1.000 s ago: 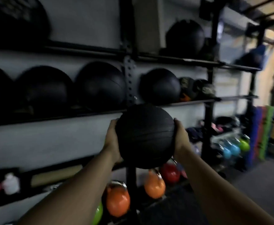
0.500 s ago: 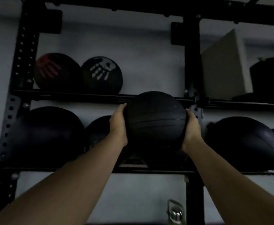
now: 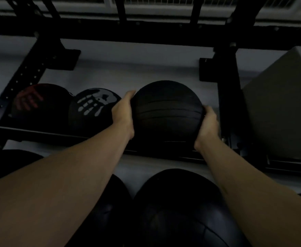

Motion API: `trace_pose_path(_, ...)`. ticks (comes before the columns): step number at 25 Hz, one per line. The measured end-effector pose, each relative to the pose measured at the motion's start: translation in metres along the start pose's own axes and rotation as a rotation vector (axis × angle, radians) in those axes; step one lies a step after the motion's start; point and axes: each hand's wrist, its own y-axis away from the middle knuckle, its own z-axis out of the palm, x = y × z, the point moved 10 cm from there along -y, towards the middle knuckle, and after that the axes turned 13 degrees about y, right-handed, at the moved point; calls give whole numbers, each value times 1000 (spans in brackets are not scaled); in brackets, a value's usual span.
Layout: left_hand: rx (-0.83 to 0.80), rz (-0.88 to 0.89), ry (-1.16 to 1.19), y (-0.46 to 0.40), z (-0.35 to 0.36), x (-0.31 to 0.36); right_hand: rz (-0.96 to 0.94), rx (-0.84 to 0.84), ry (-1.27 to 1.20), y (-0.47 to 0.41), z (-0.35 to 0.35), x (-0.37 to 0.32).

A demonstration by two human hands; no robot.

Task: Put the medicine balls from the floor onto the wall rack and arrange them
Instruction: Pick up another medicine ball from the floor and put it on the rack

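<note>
Sitting between left hand [image 3: 123, 116] — right hand [image 3: 207, 125] — ball [image 3: 165, 114]

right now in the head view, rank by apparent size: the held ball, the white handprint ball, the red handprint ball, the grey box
1. grey box, cut off by the frame
2. held ball, nearer the camera
3. white handprint ball and red handprint ball: alike, both partly hidden, not ranked

Pale grey box [image 3: 281, 111] sits on the upper shelf level, right of the black upright. Grey wall [image 3: 137, 68] behind. White grille [image 3: 164, 1] along top edge.
</note>
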Motion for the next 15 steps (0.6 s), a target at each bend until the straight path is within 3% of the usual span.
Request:
trace_pose_path(6,-39,179,-35,-57,20,10,-245,76,-4,-70,17,-23)
trace_pose_path(9,-113,373,-156,-70,28,17,-452,64,96,-84,30,-38)
trace_pose_path(12,-220,554,-349,-77,42,18,-657,21,273,-87,49,-52)
trace_pose_path(15,-240,651,-534,-97,50,15,-740,-44,565,-97,76,-46)
